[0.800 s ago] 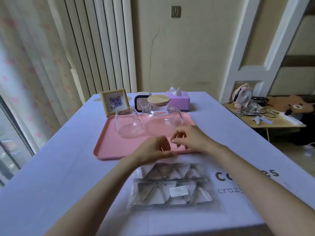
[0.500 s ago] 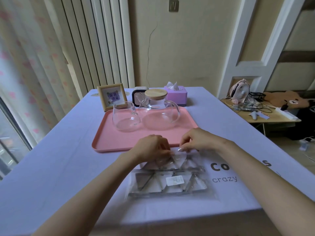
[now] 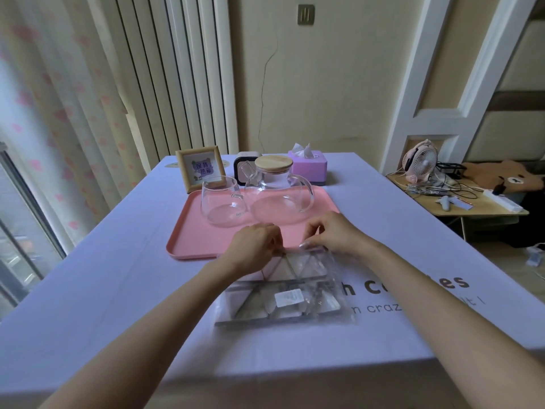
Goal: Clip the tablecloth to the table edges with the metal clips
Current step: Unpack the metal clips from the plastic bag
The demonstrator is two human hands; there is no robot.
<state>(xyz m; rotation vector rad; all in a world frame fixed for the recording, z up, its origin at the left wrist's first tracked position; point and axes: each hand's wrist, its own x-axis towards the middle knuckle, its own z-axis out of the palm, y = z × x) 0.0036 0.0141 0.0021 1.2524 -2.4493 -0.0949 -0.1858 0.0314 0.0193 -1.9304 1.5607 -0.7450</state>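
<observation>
A clear plastic bag [image 3: 287, 293] holding several metal clips lies on the pale lilac tablecloth [image 3: 118, 276], near the table's front edge. My left hand [image 3: 253, 246] pinches the bag's far edge on the left. A little to the right, my right hand [image 3: 330, 234] pinches the same far edge with fingertips curled. The far edge of the bag lifts slightly off the cloth. The clips stay inside the bag, packed in two rows with a white label over them.
A pink tray [image 3: 188, 243] just behind the bag carries a glass cup [image 3: 221, 202] and a glass teapot with wooden lid [image 3: 278, 190]. Behind it stand a framed picture [image 3: 200, 168], a purple tissue box [image 3: 308, 166] and a dark clock. A low side table [image 3: 472, 206] with a fan stands right.
Both hands came down from above the tray onto the far edge of the bag and took hold of it; that edge now lifts and crumples slightly.
</observation>
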